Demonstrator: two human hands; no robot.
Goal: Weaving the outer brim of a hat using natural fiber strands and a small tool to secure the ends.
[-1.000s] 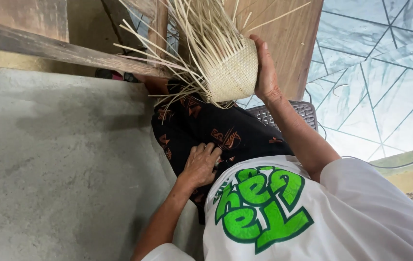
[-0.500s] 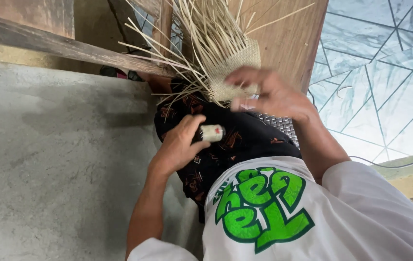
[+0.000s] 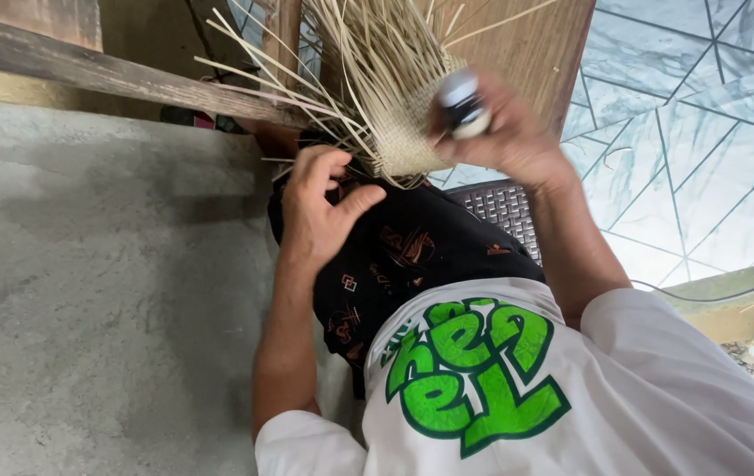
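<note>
two floor surfaces meet under the seated person: grey concrete floor (image 3: 86, 291) on the left and pale blue tiles (image 3: 703, 150) on the right, with a wooden beam (image 3: 104, 79) crossing far left. one half-woven basket (image 3: 399, 132) sits over the dark patterned lap, its many loose straw strips fanning up and away; nothing shows inside it. the right hand (image 3: 509, 132), fingers closed, grips one small dark bottle (image 3: 463, 104) against the basket's right side. the left hand (image 3: 320, 207) rests half-open by the basket's near edge, holding nothing.

A home craft spot: concrete floor (image 3: 86, 291), wooden beam (image 3: 112, 79), tiled floor (image 3: 703, 132).
</note>
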